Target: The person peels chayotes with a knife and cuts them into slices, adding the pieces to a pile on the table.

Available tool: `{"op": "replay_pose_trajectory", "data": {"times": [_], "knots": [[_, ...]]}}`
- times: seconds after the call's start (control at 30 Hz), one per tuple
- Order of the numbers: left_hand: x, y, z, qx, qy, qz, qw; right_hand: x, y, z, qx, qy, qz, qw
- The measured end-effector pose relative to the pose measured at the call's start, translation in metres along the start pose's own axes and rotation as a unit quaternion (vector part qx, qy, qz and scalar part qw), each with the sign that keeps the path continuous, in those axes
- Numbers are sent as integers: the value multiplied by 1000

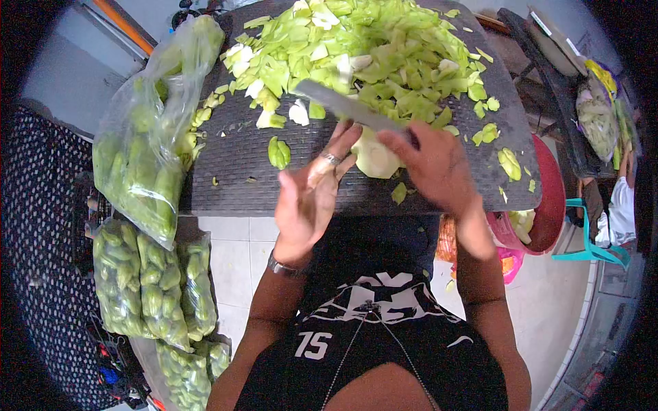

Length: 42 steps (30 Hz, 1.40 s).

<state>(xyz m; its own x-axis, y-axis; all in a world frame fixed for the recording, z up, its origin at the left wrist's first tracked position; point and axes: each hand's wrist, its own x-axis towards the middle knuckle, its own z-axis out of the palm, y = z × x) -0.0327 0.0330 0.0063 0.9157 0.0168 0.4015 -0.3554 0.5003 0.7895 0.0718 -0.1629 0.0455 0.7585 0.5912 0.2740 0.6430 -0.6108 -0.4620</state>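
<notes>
Above the dark grey ribbed table [236, 164], the right hand [439, 164] grips a knife with a long grey blade [346, 107]. The left hand [312, 195] holds nothing, fingers extended beside a pale-green rounded vegetable piece [378, 159], near the heap of light-green slices [404, 55].

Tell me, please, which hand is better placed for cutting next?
Probably the right hand: it grips the knife, close to the pale green piece. The left hand is open and holds no tool.
</notes>
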Motion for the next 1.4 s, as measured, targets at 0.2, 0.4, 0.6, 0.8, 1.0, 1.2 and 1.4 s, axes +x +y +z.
{"op": "replay_pose_trajectory", "data": {"times": [0.2,0.4,0.6,0.8,1.0,1.2,1.4], "knots": [[1,16,3,24,165,-39,985,18,11,-18,68,-89,191,975],[-11,11,-29,136,226,-60,963,9,2,8,67,-106,131,983],[4,13,-8,176,303,-100,931,27,4,19,52,-171,149,973],[4,-8,-1,525,263,-30,809,29,5,24,51,-84,115,988],[29,-15,3,753,130,-76,641,20,4,26,90,-49,149,984],[63,-13,13,731,17,-157,664,-6,3,-12,20,25,176,984],[41,31,0,371,63,-207,903,-23,9,-23,-48,96,149,983]]}}
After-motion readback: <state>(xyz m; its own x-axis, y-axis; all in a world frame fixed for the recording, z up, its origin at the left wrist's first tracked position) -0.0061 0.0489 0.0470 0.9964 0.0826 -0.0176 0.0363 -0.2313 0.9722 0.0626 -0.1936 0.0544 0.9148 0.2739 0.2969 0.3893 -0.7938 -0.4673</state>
